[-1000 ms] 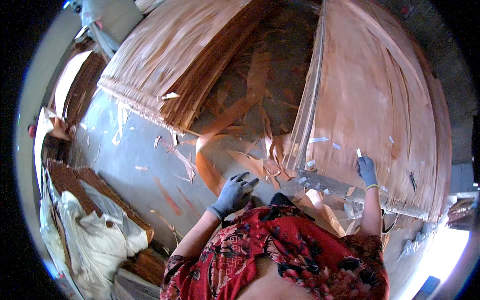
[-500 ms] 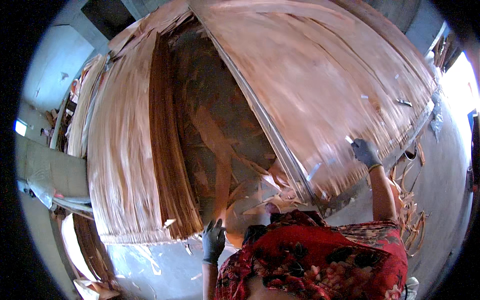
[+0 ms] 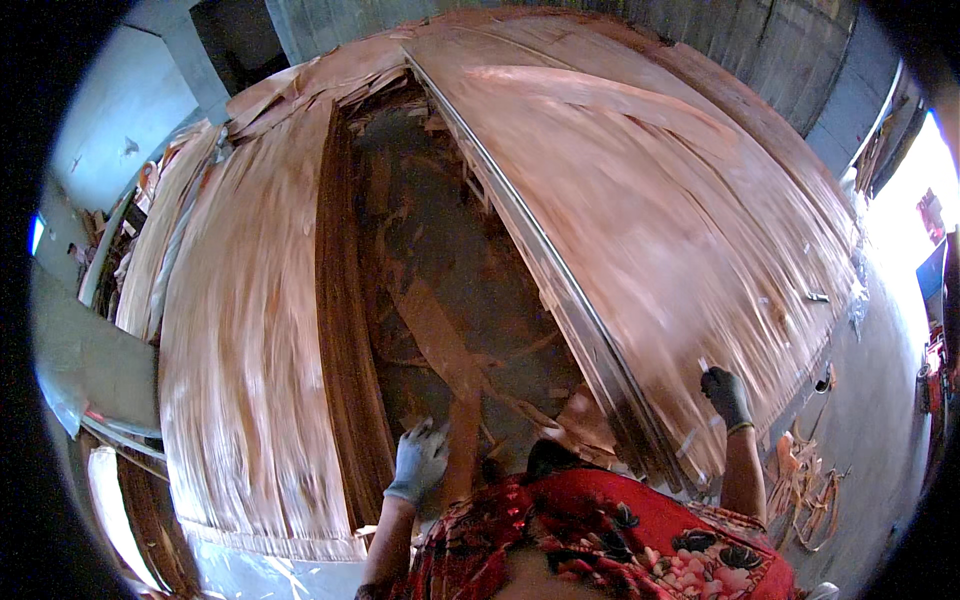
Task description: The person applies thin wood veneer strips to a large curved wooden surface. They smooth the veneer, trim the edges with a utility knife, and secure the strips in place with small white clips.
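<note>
I stand between two stacks of thin reddish wood veneer sheets. My right hand (image 3: 726,394), in a dark glove, grips a small pale piece on top of the right-hand veneer stack (image 3: 650,200) near its front edge. My left hand (image 3: 418,461), in a grey glove, hangs with fingers apart and nothing in it, just beside the tall side of the left-hand veneer stack (image 3: 250,340). My red flowered garment (image 3: 600,540) fills the lower edge.
Between the stacks runs a gap of dark floor (image 3: 440,260) littered with broken veneer strips. More veneer scraps (image 3: 800,480) lie on the grey floor at the right. Grey walls stand behind, and further piles lean at the far left (image 3: 150,230).
The view has swung from the floor and left side round to face both stacks. My right hand stays on the right stack's edge; my left hand has dropped beside the left stack.
</note>
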Motion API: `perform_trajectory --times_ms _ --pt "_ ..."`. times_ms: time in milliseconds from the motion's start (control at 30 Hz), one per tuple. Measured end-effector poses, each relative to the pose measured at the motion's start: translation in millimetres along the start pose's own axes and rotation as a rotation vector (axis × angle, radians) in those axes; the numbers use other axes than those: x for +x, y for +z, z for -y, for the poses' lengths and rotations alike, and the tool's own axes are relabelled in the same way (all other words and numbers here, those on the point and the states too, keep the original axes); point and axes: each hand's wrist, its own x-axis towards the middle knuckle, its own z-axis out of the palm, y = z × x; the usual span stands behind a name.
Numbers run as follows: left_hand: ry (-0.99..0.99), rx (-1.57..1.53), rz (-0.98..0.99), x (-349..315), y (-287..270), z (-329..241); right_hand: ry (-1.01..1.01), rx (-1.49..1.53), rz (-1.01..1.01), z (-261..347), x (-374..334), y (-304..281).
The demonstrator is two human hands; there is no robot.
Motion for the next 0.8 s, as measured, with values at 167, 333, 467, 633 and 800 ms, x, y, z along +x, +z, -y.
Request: perform_trajectory --times_ms 167,333,467,633,800 --pt "0.219 -0.013 0.211 103.1 -8.0 2.9 0.301 0.278 0.047 51.2 12.0 -58.0" --pt "0.360 0.018 0.299 211.9 3.9 12.9 0.342 0.500 -0.132 41.3 76.7 -23.2" --pt "0.420 0.123 0.336 297.0 8.7 -2.4 0.660 0.641 -0.124 45.0 136.3 0.1" --pt "0.535 0.158 0.316 388.3 5.4 -39.5 0.791 0.792 -0.163 24.6 202.3 8.4" --pt "0.743 0.136 0.310 470.0 36.5 -81.0 1.119 1.118 -0.309 17.4 241.1 -4.4"
